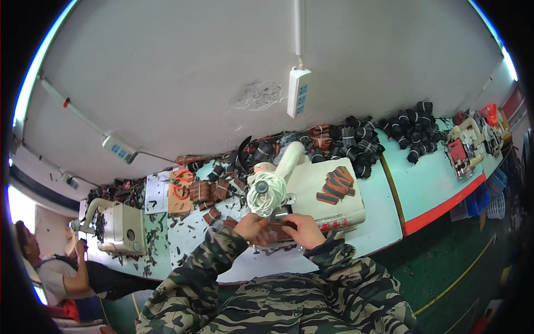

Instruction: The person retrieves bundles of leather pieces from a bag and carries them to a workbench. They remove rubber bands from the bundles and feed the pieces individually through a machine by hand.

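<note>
Cream-coloured, the machine (311, 181) stands near the front edge of the pale desk (384, 214), brown-and-black strips (337, 185) lying on its flat top and a coil of white cord (266, 195) towards its left. At its front, the left hand (250, 227) and right hand (307, 231) are slightly apart, fingers bent inward; whether either is clamped on something I cannot tell. Dark bundles (350, 136) crowd the wall side, leaving room between the machine's right edge and the brown divider (392, 189).
</note>
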